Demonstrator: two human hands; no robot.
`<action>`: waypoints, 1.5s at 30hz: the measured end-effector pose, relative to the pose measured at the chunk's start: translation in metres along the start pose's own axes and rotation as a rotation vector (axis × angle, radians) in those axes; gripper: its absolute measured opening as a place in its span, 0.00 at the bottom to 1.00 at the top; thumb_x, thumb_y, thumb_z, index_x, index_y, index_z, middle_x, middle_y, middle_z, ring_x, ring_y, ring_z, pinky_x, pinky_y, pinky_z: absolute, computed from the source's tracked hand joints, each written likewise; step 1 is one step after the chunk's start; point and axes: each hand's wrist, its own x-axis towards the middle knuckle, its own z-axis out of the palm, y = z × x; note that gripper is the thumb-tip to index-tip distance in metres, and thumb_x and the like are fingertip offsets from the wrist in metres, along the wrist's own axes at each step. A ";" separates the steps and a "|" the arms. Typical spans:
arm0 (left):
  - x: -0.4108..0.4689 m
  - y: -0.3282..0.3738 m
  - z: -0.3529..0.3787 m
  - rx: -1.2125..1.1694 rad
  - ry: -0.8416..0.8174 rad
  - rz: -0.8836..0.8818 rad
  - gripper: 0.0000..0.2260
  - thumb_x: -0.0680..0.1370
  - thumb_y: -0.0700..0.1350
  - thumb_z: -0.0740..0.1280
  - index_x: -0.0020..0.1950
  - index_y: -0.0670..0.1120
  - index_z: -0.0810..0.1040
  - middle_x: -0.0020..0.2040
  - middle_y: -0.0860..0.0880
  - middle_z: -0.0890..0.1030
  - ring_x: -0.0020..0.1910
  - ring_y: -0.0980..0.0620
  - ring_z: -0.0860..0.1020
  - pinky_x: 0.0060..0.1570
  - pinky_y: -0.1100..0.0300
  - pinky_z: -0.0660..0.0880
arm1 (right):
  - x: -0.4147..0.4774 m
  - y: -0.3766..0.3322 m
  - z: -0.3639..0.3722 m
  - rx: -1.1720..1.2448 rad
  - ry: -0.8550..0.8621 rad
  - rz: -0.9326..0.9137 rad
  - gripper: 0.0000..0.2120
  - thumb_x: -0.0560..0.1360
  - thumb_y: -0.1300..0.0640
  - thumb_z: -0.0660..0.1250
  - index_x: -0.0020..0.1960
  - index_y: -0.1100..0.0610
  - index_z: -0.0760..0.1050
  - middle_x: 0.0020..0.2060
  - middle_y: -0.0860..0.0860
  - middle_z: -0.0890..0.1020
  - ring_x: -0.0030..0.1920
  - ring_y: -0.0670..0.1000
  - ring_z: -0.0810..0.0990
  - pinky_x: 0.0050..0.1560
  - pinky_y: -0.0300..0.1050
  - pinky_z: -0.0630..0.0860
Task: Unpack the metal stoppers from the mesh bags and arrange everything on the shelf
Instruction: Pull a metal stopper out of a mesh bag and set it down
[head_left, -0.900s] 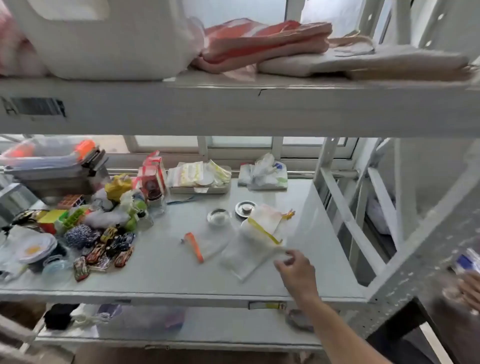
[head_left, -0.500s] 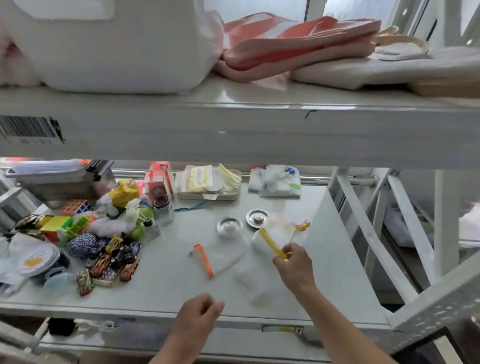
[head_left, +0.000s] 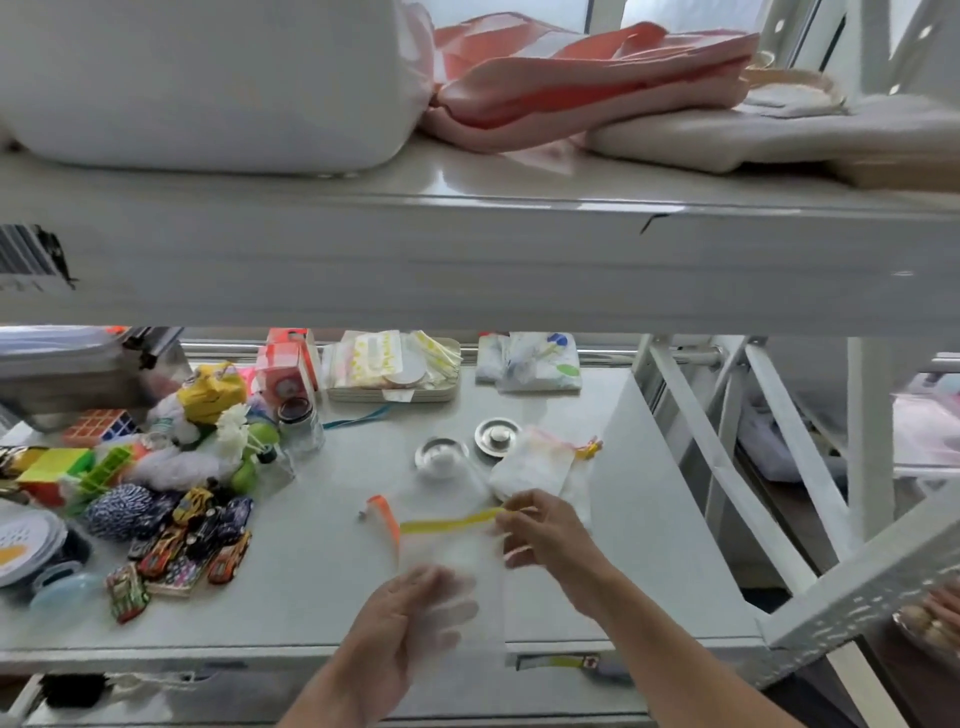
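From my feed I see two bare forearms rising from the bottom edge, each ending in a bare left hand (head_left: 410, 618) and right hand (head_left: 545, 540) with no sleeve, glove or wristband in view. The fingers are blurred, so I cannot say whether any ring is worn.

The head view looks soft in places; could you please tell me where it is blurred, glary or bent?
Head view: the left hand and right hand are motion-smeared around the yellow-edged mesh bag; window light glares off the upper shelf; the wide lens bows the shelf edges; the two metal stoppers stay fairly sharp.
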 end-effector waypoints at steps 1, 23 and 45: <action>-0.002 -0.002 0.000 -0.023 0.035 -0.011 0.10 0.78 0.42 0.66 0.51 0.37 0.82 0.45 0.38 0.88 0.33 0.44 0.86 0.26 0.61 0.76 | 0.015 0.008 -0.004 -0.202 0.138 -0.044 0.13 0.72 0.57 0.74 0.53 0.58 0.76 0.48 0.60 0.84 0.40 0.51 0.83 0.42 0.53 0.82; 0.004 0.003 -0.010 -0.364 0.126 -0.177 0.19 0.82 0.51 0.58 0.56 0.37 0.81 0.45 0.37 0.83 0.35 0.42 0.83 0.32 0.53 0.81 | -0.039 0.032 0.059 -0.685 -0.005 -0.835 0.10 0.71 0.58 0.66 0.49 0.51 0.84 0.48 0.46 0.87 0.51 0.43 0.83 0.53 0.34 0.76; -0.046 -0.010 -0.064 -0.197 0.501 0.074 0.12 0.75 0.34 0.69 0.53 0.27 0.80 0.27 0.43 0.85 0.25 0.49 0.83 0.38 0.56 0.80 | 0.083 0.012 0.064 -1.378 0.012 -0.602 0.05 0.69 0.60 0.62 0.36 0.57 0.76 0.36 0.56 0.82 0.38 0.61 0.81 0.37 0.50 0.77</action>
